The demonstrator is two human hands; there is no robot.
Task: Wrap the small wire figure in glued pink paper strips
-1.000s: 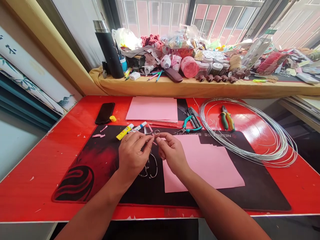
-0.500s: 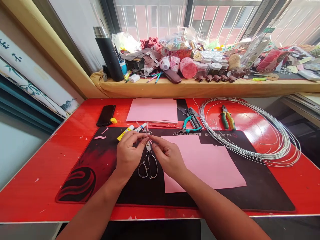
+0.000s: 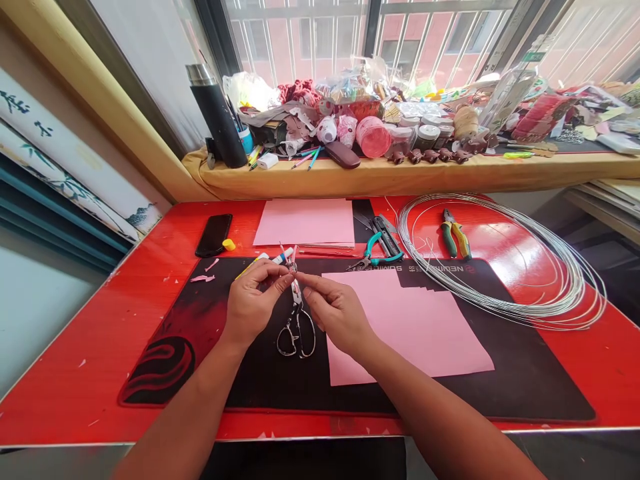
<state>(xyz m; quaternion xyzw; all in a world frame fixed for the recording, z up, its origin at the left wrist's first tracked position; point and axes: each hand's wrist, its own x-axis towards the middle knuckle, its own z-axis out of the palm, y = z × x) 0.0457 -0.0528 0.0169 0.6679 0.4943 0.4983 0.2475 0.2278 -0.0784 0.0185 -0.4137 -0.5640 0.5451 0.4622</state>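
Note:
My left hand point(image 3: 255, 300) is closed, thumb and index fingertip pinched on a small piece with thin pink strips point(image 3: 295, 251) that stick up above the fingers. Its exact kind is too small to make out. From the other side, my right hand point(image 3: 340, 310) reaches its index fingertip to the same piece. The right thumb stands apart from that finger, and the other fingers are curled. Silver-handled scissors point(image 3: 299, 330) lie on the dark mat point(image 3: 270, 383) below both hands, blades partly hidden. Right of them is a pink paper sheet point(image 3: 415, 333), partly under my right hand.
Glue tubes point(image 3: 283, 255) lie just behind my left hand. Farther back are a phone point(image 3: 214, 235), a pink paper stack point(image 3: 305, 223), teal-handled pliers point(image 3: 373, 250), a wire coil point(image 3: 560, 310) and green-yellow pliers point(image 3: 455, 237). A black flask point(image 3: 220, 120) stands on the cluttered sill.
Both hands have shifted slightly left, and my left hand now covers more of the yellow glue tube. The view has tilted a little. The scissors and paper have stayed in place.

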